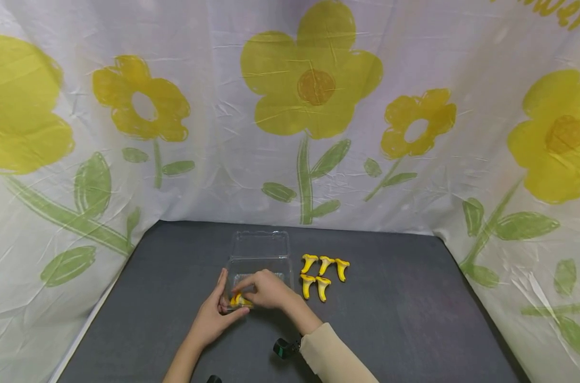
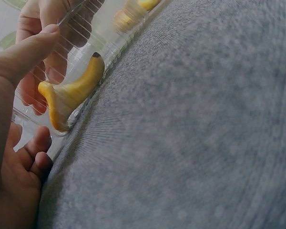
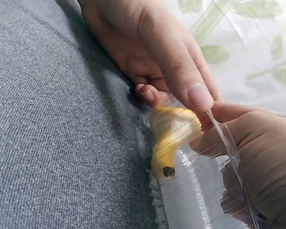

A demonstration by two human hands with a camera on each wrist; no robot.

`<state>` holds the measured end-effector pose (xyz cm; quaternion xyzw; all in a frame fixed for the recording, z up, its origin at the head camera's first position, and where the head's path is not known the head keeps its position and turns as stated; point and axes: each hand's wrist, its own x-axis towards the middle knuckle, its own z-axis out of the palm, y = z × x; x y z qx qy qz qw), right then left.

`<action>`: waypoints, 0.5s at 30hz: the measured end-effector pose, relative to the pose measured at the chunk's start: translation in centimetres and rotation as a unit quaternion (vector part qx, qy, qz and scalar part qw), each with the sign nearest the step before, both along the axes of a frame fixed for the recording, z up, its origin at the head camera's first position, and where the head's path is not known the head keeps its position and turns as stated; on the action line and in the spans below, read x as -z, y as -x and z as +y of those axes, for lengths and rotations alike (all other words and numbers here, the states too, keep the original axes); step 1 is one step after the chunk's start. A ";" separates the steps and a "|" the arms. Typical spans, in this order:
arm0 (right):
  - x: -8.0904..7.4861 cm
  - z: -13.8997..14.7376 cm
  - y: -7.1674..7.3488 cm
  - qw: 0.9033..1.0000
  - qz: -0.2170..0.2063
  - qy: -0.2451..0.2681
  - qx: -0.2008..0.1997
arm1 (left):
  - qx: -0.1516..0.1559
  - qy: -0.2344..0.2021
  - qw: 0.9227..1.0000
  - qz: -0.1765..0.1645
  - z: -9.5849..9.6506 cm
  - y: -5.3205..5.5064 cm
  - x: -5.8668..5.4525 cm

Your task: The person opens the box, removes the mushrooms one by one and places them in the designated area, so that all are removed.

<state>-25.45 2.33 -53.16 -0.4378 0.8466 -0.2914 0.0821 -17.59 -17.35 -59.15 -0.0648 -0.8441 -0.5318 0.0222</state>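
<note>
A hinged clear plastic box (image 1: 291, 271) lies with its lid raised toward the back. My left hand (image 1: 212, 316) holds its front left corner, thumb on the front rim and fingers along the left side. Over the rim, my right hand (image 1: 268, 290) reaches into the box with its fingers bent down at a yellow chanterelle mushroom (image 1: 242, 301). Through the ridged front wall, a mushroom (image 2: 78, 90) shows with its dark stem end pointing up. The right wrist view shows a mushroom (image 3: 164, 148) beneath the left thumb, right fingertips at its cap; the rim partly covers the contact.
Several more yellow mushrooms (image 1: 322, 287) lie in two rows on the dark grey tabletop (image 1: 404, 319), right of the box. A small black device (image 1: 282, 348) hangs by the right wrist. A white cloth (image 1: 213, 181) with printed flowers encloses the table's back and sides.
</note>
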 end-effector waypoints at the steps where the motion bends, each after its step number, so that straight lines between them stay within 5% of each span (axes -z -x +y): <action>1: 0.0 0.0 0.0 1.000 0.000 -0.001 -0.002 | 0.000 0.000 1.000 -0.001 0.0 0.0 0.0; 15: 0.0 -0.1 0.0 1.000 -0.009 -0.002 0.015 | -0.005 0.000 1.000 -0.021 0.1 0.0 -0.3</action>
